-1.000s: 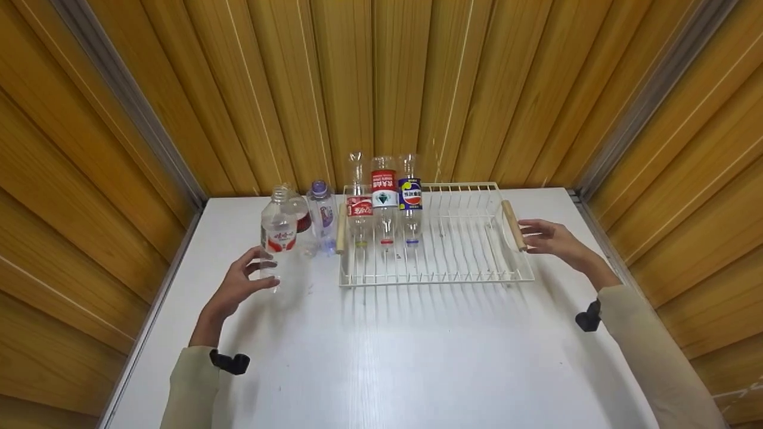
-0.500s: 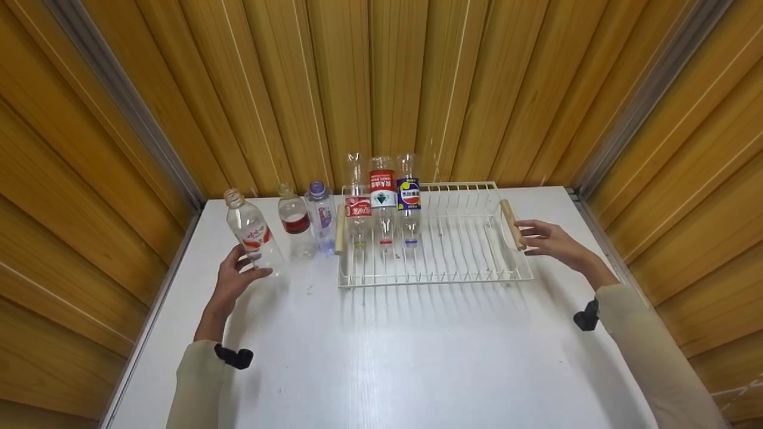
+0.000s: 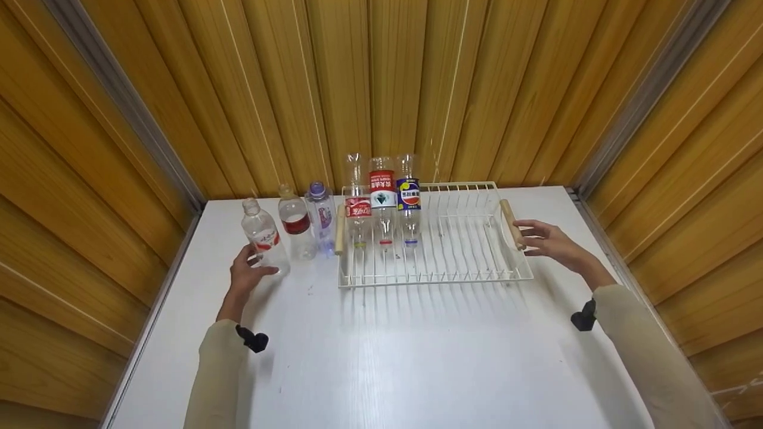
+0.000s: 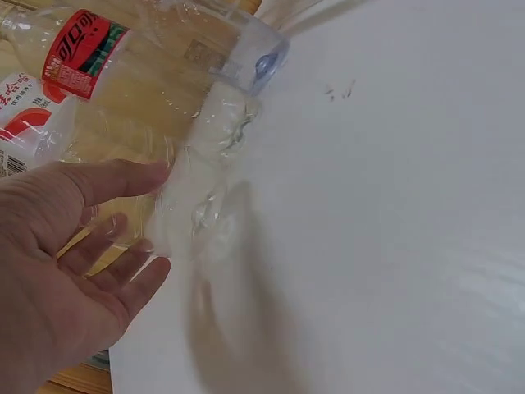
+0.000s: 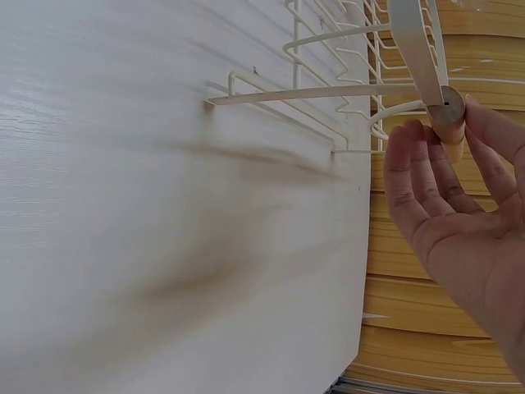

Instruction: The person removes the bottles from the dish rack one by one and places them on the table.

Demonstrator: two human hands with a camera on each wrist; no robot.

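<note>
The clear bottle with a red-and-white label [image 3: 266, 239] is left of the wire rack [image 3: 435, 283], the farthest from it of three neck-up bottles there. Its base appears to rest on the table [image 3: 381, 357]. The person's left hand [image 3: 245, 275] has its thumb and fingers curved round the lower body, so it is grasping the bottle, though how firmly cannot be told; a hold this low probably serves to steady the base while the neck stays free.

Between that bottle and the rack stand the dark-red-labelled bottle [image 3: 296, 224] and, nearest the rack, the purple-tinted bottle [image 3: 322, 217]. Their close, upright row seems meant to keep them orderly and within the left hand's reach.

In the left part of the rack, the bottle with a red label [image 3: 358, 207], the bottle with a red-and-white label and dark emblem [image 3: 382, 189] and the bottle with a purple-and-yellow label [image 3: 409, 193] stand neck-down side by side, perhaps to drain, with the wires likely stopping them from rolling.

At the rack's right end, the right hand [image 3: 554, 243] pinches the wooden handle [image 3: 510, 219] between thumb and fingers, probably to keep the rack from sliding. Beyond the rack rises a wood-look wall [image 3: 346, 89].
</note>
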